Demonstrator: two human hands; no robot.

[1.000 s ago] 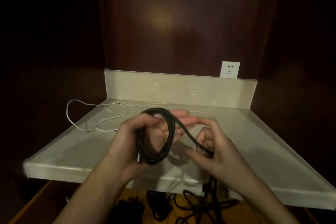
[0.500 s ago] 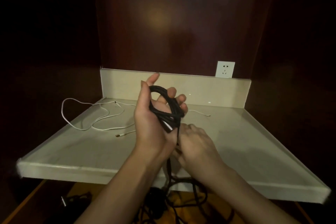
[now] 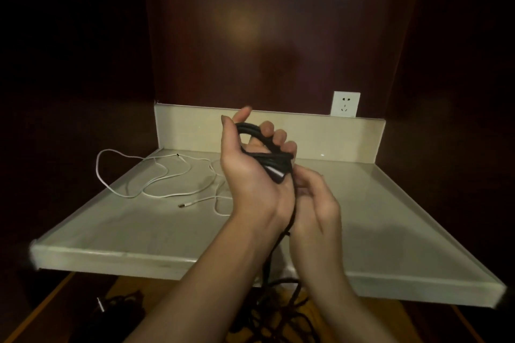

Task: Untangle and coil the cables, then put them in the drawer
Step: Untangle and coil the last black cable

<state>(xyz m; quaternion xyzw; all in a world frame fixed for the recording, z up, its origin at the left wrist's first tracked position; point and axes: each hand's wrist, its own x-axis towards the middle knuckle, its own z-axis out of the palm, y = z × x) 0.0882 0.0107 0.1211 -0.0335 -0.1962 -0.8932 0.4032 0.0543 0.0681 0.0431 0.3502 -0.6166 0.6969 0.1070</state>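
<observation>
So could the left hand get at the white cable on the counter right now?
Probably not as things stand. The left hand is raised above the counter with its fingers curled round the black cable coil. The white cable lies loose and uncovered beside it, so the path is free once that grip is released.

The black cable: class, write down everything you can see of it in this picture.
The black cable is thin, dark and looks rubbery. Several loops of it are wound around the left hand, whose fingers curl over them, above the pale shelf. A pale plug end pokes from the bundle at the palm. One strand runs down between the wrists, past the right hand, which touches it, to a loose tangle below the shelf edge.
</observation>
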